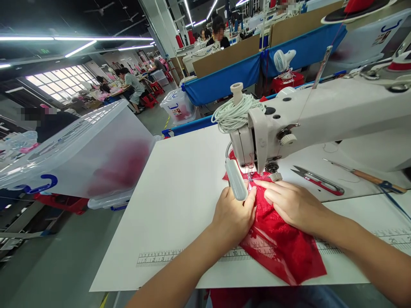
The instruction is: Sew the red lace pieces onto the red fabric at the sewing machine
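Note:
Red sheer lace fabric runs from under the presser foot of a white sewing machine down to the table's front edge. On the left side of the cloth, my left hand is closed, with thumb and fingers pinching it just before the needle. A grey lamp head on a bent stalk hides part of those fingers. My right hand presses and grips the fabric from the right, index finger stretched toward the presser foot and the other fingers curled.
Thread snips and a wooden-handled pointed tool lie right of the needle. Pale cord is coiled on the machine head. A printed ruler crosses the white table. At left stands a translucent bin; people work farther back.

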### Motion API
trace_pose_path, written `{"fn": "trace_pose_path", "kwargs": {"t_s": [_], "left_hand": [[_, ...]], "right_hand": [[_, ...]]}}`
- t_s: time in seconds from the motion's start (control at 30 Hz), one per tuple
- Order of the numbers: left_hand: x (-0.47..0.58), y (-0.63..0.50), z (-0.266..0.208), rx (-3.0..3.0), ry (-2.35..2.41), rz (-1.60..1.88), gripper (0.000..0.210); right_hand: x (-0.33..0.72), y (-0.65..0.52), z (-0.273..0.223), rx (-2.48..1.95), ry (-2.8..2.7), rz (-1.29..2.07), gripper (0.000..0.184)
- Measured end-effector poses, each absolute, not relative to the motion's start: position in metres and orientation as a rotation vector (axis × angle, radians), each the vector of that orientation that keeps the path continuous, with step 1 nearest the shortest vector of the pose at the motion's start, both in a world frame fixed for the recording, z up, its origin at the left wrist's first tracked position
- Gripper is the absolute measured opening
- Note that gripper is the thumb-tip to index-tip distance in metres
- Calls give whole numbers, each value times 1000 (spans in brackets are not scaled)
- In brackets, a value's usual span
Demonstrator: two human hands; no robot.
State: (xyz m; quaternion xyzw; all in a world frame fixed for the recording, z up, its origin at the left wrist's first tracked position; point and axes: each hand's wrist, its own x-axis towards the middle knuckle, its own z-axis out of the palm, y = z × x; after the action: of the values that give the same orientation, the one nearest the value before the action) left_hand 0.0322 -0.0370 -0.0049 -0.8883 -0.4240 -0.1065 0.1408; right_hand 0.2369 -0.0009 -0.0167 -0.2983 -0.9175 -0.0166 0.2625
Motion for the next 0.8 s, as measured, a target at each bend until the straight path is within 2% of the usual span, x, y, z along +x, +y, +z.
{"fn": "trace_pose_path", "kwargs": {"t_s": [0.8], "left_hand": [[14, -27, 6, -2708, -1191, -252, 41]], "right_hand": [[231, -6, -18, -884, -2463, -88, 29]]}}
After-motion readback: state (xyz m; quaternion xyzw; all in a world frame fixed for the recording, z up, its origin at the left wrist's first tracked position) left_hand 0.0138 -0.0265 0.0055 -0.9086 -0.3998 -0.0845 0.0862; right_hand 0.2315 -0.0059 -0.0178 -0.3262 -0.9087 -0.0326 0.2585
